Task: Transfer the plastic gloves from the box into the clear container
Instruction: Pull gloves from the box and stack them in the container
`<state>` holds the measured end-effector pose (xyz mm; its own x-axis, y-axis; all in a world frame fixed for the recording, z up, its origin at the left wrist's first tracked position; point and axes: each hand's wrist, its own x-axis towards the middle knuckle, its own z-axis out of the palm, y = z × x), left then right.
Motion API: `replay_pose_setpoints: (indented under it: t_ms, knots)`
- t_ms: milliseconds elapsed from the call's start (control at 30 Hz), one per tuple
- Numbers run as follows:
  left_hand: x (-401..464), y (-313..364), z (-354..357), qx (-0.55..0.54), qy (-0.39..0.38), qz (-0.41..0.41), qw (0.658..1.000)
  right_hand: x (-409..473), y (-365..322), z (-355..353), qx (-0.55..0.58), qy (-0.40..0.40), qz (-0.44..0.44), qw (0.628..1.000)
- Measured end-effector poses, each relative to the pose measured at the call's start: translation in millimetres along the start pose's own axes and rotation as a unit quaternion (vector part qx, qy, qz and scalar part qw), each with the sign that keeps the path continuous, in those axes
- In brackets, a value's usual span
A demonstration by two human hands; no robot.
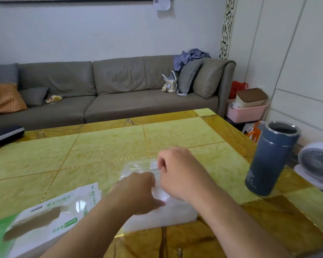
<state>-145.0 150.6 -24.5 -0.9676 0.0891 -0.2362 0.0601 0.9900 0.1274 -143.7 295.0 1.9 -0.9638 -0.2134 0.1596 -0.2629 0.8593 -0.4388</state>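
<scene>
Box (45, 220) torn open near me; both my hands over clear container (166, 213), left hand (138, 192) fingers hidden, grip unclear, right hand (177, 170) curled, maybe pinching lid (138, 169). Gloves look loaded; closing left, I judge.

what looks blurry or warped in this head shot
Head view: both hands, left hand and right hand, are motion-smeared over the clear plastic container; the dark blue cylindrical flask leans from wide-angle distortion; the glossy yellow marble table shows soft glare.

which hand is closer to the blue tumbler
Right. The right hand is over the clear container, on the side toward the blue tumbler; the left hand lies farther from it.
</scene>
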Motion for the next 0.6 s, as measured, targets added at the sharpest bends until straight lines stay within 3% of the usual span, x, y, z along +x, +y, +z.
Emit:
replay_pose_setpoints:
  t_ms: [133,233,333,600]
  knots:
    - [-0.1,-0.5,-0.8,-0.011,-0.015,0.001,1.0,-7.7,-4.6,11.0,-0.084,-0.151,0.028,0.985]
    - [-8.1,-3.9,-3.5,0.004,0.027,0.008,1.0,-4.5,1.7,18.1,-0.132,-0.166,0.023,0.977]
    - [-11.4,-1.0,-3.6,0.097,0.04,0.016,0.994,-1.3,2.7,21.3,-0.135,-0.181,0.038,0.974]
    - [5.7,5.7,-1.5,0.078,-0.065,-0.036,0.994,8.9,3.2,23.4,-0.156,-0.235,0.095,0.955]
